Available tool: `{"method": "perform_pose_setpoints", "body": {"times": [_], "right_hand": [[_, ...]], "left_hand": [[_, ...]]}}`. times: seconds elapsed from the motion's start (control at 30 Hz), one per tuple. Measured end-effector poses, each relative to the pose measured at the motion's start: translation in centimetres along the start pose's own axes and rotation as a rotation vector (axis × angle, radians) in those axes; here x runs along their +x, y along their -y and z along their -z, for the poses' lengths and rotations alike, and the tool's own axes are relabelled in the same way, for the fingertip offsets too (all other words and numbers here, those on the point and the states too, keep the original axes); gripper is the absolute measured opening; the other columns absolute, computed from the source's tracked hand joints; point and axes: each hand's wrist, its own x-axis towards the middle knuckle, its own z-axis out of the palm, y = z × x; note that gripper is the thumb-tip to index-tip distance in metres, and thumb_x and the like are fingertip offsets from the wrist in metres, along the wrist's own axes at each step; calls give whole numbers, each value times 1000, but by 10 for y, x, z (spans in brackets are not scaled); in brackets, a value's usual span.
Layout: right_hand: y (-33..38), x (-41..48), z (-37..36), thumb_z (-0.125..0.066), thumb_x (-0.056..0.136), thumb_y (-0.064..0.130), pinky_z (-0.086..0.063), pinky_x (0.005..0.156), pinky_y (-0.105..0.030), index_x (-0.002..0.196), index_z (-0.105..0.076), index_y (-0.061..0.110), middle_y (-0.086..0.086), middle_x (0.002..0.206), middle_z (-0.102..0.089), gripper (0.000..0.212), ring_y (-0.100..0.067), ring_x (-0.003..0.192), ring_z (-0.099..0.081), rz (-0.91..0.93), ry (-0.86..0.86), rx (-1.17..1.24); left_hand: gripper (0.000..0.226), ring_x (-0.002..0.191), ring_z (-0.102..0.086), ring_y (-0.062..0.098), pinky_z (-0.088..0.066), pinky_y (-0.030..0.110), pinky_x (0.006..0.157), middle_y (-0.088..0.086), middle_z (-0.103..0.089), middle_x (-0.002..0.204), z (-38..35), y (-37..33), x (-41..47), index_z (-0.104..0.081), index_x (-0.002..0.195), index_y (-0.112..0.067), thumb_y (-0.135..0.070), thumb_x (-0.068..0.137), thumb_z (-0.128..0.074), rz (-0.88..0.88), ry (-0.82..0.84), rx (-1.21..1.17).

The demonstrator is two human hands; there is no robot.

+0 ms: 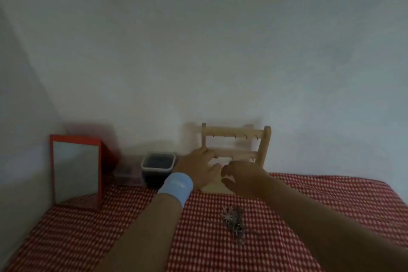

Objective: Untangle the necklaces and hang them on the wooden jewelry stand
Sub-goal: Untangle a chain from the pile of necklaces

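One wooden jewelry stand (pixel 236 141) is seen at the far edge of the table, upright against the pale wall (pixel 198 40). Two horizontal bars can be counted on it between two posts, and five small hooks are visible under the upper bar; the hooks on the lower bar are partly hidden by the hands and cannot be counted.

Two bare hands are stretched toward the stand. The left hand (pixel 198 166), with one light blue band (pixel 176 186) worn at the wrist, is laid with spread fingers against the left part of the lower bar; nothing is seen to be grasped in it. The right hand (pixel 239 175) is held just right of the left one, in front of the stand's base, with the fingers curled inward; whether anything is pinched in it cannot be told, as the picture is blurred there.

One tangled heap of necklaces (pixel 235 223) is left lying on the red and white checked cloth (pixel 309 205), nearer than the hands and apart from both, between the two forearms. The number of chains in the heap cannot be counted.

At the far left, one red-framed mirror (pixel 76 171) is stood upright. Between it and the stand, one dark tub (pixel 157 166) with a pale rim is placed, and one smaller clear box (pixel 127 175) is set just left of the tub.
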Motion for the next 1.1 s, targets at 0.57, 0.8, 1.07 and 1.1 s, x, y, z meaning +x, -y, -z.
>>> {"method": "perform_pose_setpoints", "body": {"times": [0.57, 0.8, 1.07, 1.1], "right_hand": [[-55, 42, -138, -63, 94, 36, -41, 63, -24, 98, -70, 17, 1, 88, -64, 21, -15, 77, -58, -69, 188, -126], [-55, 0, -156, -57, 95, 16, -56, 84, -37, 104, -70, 22, -2, 99, -68, 17, -24, 92, -65, -130, 73, -28], [-42, -37, -178, -65, 96, 28, -52, 86, -30, 106, -74, 20, 3, 104, -70, 16, -17, 97, -64, -183, -207, 152], [-44, -37, -178, -64, 97, 27, -51, 85, -29, 106, -72, 20, 4, 102, -67, 13, -16, 96, -63, -190, -247, 218]], "left_hand": [[20, 75, -59, 17, -52, 41, 81, -11, -60, 76, -185, 28, 16, -53, 71, -34, -54, 76, -50, -54, -23, -107], [21, 85, -64, 23, -50, 32, 71, -2, -67, 91, -202, 10, -26, -63, 84, -29, -47, 91, -57, -38, 31, -35], [26, 93, -65, 19, -53, 35, 86, -1, -70, 105, -189, 9, -59, -72, 100, -19, -41, 91, -62, 149, -35, 27], [26, 91, -65, 19, -54, 35, 86, 1, -71, 103, -187, 14, -57, -74, 97, -17, -40, 91, -62, 193, -27, 49]]}}
